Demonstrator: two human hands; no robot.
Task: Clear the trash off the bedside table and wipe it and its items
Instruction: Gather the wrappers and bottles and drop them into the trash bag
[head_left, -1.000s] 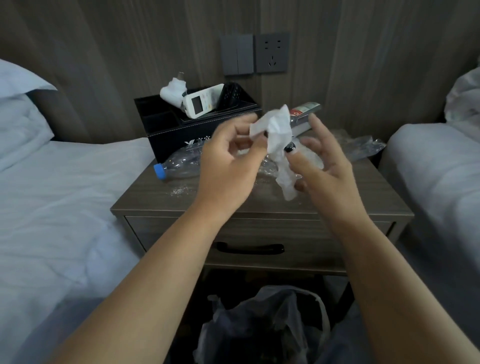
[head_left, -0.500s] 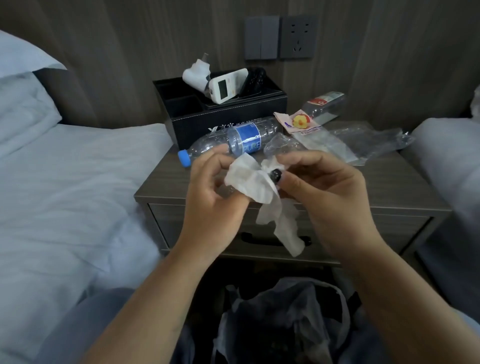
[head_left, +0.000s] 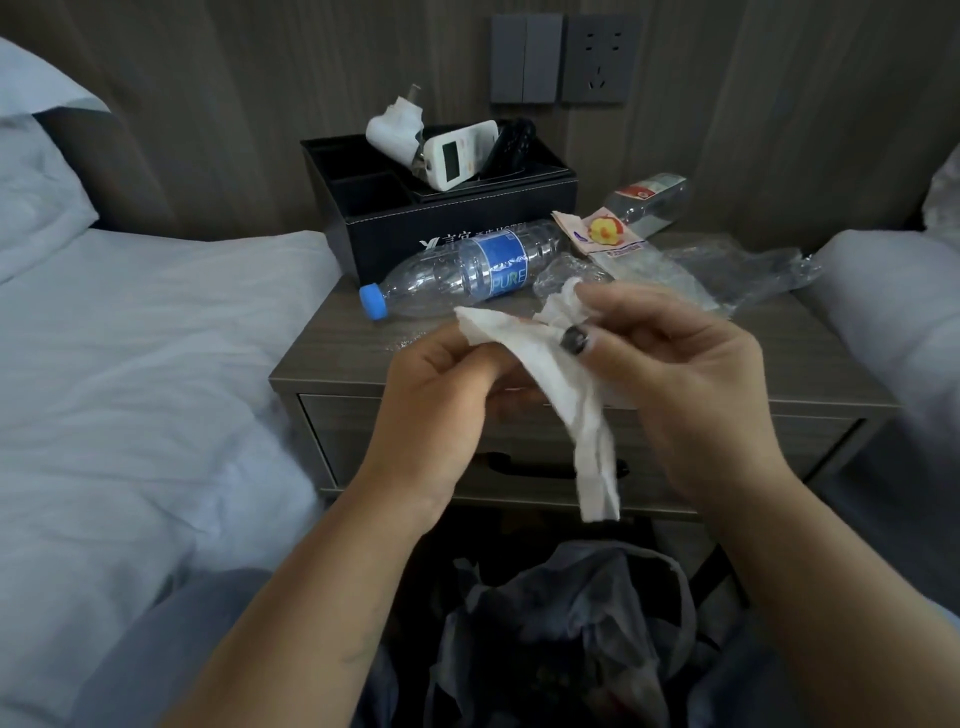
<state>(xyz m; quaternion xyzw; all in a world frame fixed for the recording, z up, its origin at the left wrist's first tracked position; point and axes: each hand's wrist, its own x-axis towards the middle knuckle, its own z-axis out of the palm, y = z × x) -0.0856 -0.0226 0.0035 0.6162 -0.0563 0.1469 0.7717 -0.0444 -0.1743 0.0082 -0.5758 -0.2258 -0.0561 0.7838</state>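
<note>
Both hands pinch a white wipe (head_left: 550, 374) above the bedside table's (head_left: 332, 353) near edge — left hand (head_left: 441, 395), right hand (head_left: 675, 384). The empty bottle (head_left: 462, 270) lies just beyond, long axis left-right, blue cap left — likely nearer the left hand.

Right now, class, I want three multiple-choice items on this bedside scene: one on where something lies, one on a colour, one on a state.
1. Where does the blue-labelled bottle lie?
A. In the organiser
B. On its side on the bedside table, in front of the black organiser
C. On the bed

2. What colour is the bottle cap?
A. Blue
B. Red
C. White

3. How is the white wipe held?
A. Lying flat on the table
B. In one hand only
C. Pinched by both the left hand and the right hand

Answers: 1 B, it lies sideways just before the box; 2 A, the cap is plainly blue; 3 C, each hand grips an upper end while the rest hangs.
</note>
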